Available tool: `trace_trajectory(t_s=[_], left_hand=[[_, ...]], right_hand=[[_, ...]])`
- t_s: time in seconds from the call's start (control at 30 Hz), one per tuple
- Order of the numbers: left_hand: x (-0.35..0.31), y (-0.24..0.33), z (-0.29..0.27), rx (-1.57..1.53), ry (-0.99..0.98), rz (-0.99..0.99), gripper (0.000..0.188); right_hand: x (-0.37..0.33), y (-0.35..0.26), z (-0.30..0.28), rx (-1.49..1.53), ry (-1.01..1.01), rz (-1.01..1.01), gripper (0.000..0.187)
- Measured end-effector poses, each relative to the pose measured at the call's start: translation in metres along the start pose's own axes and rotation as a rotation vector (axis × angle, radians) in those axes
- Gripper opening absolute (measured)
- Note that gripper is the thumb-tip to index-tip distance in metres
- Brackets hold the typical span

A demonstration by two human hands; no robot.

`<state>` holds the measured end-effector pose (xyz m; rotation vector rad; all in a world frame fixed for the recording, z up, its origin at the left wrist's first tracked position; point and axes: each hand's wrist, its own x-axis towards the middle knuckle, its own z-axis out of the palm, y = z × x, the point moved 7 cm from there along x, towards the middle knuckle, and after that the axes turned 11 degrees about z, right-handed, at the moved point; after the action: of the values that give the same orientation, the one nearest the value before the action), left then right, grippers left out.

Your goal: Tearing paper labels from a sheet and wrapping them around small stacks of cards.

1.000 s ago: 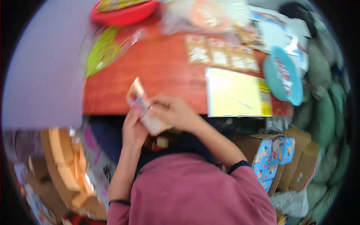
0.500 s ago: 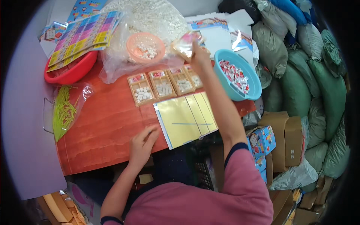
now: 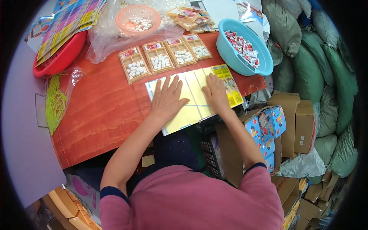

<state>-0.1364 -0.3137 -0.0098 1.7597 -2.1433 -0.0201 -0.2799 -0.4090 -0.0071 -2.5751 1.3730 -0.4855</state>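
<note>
A yellow card sheet with thin lines lies at the table's front edge; a strip of colourful print runs down its right side. My left hand rests flat on the sheet's left part, fingers spread. On the right part, beside the printed strip, my right hand lies palm down with fingers stretched out. Neither hand holds anything. Just beyond the sheet stand several shallow compartment trays in a row, each with small white pieces and a red-printed card at its far end.
A blue basin of small red-and-white packets stands right of the trays. Farther back are a pile of wrapped trays and a pink basket. At left lie a red basin and a bag of green strings. Boxes stand at right.
My right hand has let go of a shiny wrapped item near the back pile and come down onto the sheet. My left hand has moved from the table onto the sheet. The view has shifted.
</note>
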Motion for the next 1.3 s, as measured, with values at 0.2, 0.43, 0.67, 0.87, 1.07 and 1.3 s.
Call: trace_trajectory(t_s=[0.2, 0.43, 0.67, 0.87, 1.07, 1.3], left_hand=[[-0.050, -0.011, -0.045, 0.103, 0.199, -0.039, 0.032], [0.012, -0.009, -0.020, -0.098, 0.340, -0.045, 0.026], [0.016, 0.000, -0.006, -0.102, 0.241, -0.119, 0.025], [0.003, 0.008, -0.013, -0.050, 0.351, -0.134, 0.032], [-0.001, 0.008, -0.016, -0.059, 0.332, -0.134, 0.036], [-0.003, 0.009, -0.020, -0.109, 0.353, -0.101, 0.036]], right_hand=[[-0.071, -0.087, 0.023, 0.218, 0.011, -0.163, 0.046], [-0.067, -0.116, 0.008, 0.549, -0.229, -0.306, 0.030], [-0.022, -0.022, -0.015, 0.547, 0.147, 0.132, 0.012], [-0.031, -0.040, -0.003, 0.297, 0.273, 0.012, 0.031], [-0.014, -0.030, -0.010, 0.003, 0.300, 0.163, 0.056], [0.003, -0.009, -0.011, -0.009, 0.036, 0.244, 0.046]])
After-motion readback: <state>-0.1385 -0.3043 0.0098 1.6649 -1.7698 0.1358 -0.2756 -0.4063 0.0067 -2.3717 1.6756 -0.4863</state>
